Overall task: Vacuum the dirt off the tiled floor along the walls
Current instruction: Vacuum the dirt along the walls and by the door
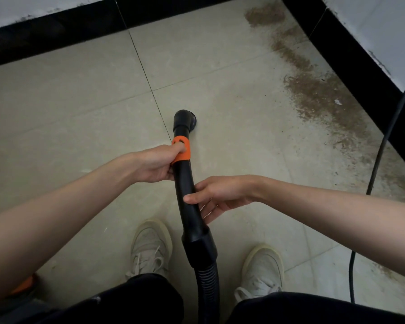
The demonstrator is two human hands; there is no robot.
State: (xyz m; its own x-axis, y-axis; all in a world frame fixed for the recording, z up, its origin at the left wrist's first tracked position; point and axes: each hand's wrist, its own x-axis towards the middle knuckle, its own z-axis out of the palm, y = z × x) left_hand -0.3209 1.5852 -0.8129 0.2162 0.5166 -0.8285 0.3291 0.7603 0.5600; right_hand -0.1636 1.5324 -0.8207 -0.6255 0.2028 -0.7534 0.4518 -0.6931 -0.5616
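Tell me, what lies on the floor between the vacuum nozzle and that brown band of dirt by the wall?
In the head view, only bare beige tile separates the nozzle from the dirt, apart from a few stray specks near the band.

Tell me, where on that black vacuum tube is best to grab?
Probably at the orange collar, from the left side, where the left hand grips the vacuum tube. It sits close behind the nozzle, so steering is easier.
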